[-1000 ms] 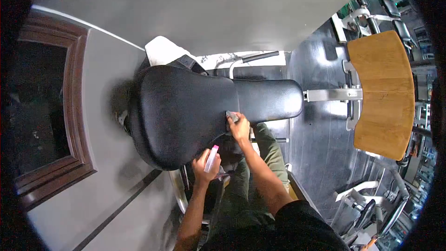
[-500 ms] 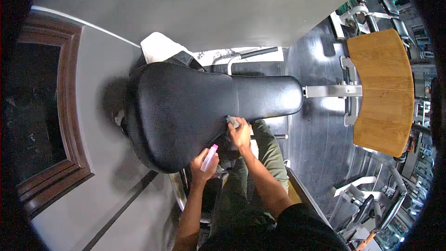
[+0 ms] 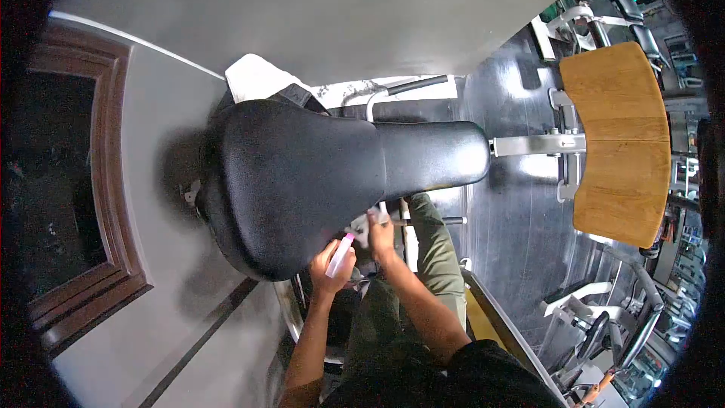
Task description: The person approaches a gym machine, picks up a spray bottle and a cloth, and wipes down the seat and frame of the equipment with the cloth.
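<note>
My left hand (image 3: pixel 331 268) is wrapped round a clear bottle (image 3: pixel 340 256) with a pink top, close to the lower edge of the black padded seat (image 3: pixel 302 174). Just right of it, my right hand (image 3: pixel 381 236) is closed on a crumpled grey-white cloth (image 3: pixel 364 228), which is partly blurred and hangs at the seat's lower edge. The narrow part of the pad (image 3: pixel 434 155) extends to the right, above my right hand.
A metal bar (image 3: pixel 532 145) joins the pad to a curved wooden board (image 3: pixel 623 143). White cloth (image 3: pixel 257 79) lies behind the seat by the wall. A padded handle (image 3: pixel 418 85) sticks out above. Gym machines (image 3: pixel 604 325) stand at right.
My right hand has moved with the cloth off the seat's surface, down and slightly left to below its edge. My left hand has hardly moved and still holds the bottle.
</note>
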`<state>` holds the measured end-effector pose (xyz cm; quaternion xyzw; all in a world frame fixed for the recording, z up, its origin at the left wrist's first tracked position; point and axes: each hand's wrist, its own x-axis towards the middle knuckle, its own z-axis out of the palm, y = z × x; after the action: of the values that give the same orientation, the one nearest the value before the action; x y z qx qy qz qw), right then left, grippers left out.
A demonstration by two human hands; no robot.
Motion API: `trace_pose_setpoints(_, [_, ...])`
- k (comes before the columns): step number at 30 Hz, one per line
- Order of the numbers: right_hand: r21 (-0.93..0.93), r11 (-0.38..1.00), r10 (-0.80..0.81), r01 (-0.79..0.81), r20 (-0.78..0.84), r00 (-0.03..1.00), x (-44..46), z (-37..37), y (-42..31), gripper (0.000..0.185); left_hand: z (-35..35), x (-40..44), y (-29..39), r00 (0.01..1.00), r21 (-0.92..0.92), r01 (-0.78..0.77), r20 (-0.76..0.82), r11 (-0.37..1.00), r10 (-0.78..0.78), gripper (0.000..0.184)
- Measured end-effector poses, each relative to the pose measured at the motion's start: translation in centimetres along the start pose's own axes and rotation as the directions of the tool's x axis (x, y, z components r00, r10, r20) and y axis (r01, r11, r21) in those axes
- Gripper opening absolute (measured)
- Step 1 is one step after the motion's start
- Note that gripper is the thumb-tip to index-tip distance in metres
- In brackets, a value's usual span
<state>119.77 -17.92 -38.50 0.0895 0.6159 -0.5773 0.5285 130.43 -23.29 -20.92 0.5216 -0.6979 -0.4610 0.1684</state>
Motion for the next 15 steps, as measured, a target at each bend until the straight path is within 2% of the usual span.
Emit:
trace_pose_setpoints(2, [0.242, 0.960, 0.133, -0.142, 0.055, 0.990, -4.7, 2.9, -2.5, 0.016, 0.0, 0.0, -0.1, 1.000, 0.108, -0.008, -0.009, 0.994, 0.009, 0.018])
trace_pose_setpoints(3, [0.244, 0.960, 0.132, -0.142, 0.054, 0.990, -4.7, 3.2, -2.4, 0.016, 0.0, 0.1, 0.0, 1.000, 0.109, -0.009, -0.008, 0.994, 0.010, 0.018])
trace_pose_setpoints(5, [0.395, 0.884, 0.206, -0.249, 0.149, 0.967, -4.7, 3.6, -2.4, 0.018, -0.4, 0.2, 0.2, 1.000, 0.066, 0.001, 0.029, 0.998, -0.003, 0.021])
trace_pose_setpoints(9, [0.430, 0.860, 0.239, -0.274, 0.135, 0.962, 0.2, 1.9, -0.1, 0.025, -0.6, 0.2, 1.1, 0.997, 0.071, -0.077, -0.005, 0.995, 0.078, 0.020])
trace_pose_setpoints(10, [0.428, 0.878, 0.231, -0.215, 0.014, 0.973, 1.1, 1.9, -0.2, 0.015, -0.5, 0.2, 1.2, 0.999, 0.063, -0.041, -0.007, 0.997, 0.041, 0.018])
trace_pose_setpoints(12, [0.259, 0.955, 0.177, -0.148, -0.091, 0.980, 2.0, 1.3, 0.6, 0.015, -0.4, 0.1, 1.2, 1.000, 0.051, -0.001, -0.009, 0.999, 0.002, 0.017])
trace_pose_setpoints(14, [0.258, 0.954, 0.190, -0.154, -0.121, 0.974, -1.3, 2.7, -2.7, 0.016, -0.2, 0.2, 0.9, 1.000, 0.013, -0.013, -0.006, 1.000, 0.013, 0.016])
trace_pose_setpoints(15, [0.082, 0.980, 0.193, -0.179, -0.219, 0.956, -3.6, 3.8, -5.3, 0.017, 0.0, 0.2, 0.9, 1.000, 0.011, -0.011, -0.006, 1.000, 0.011, 0.016])
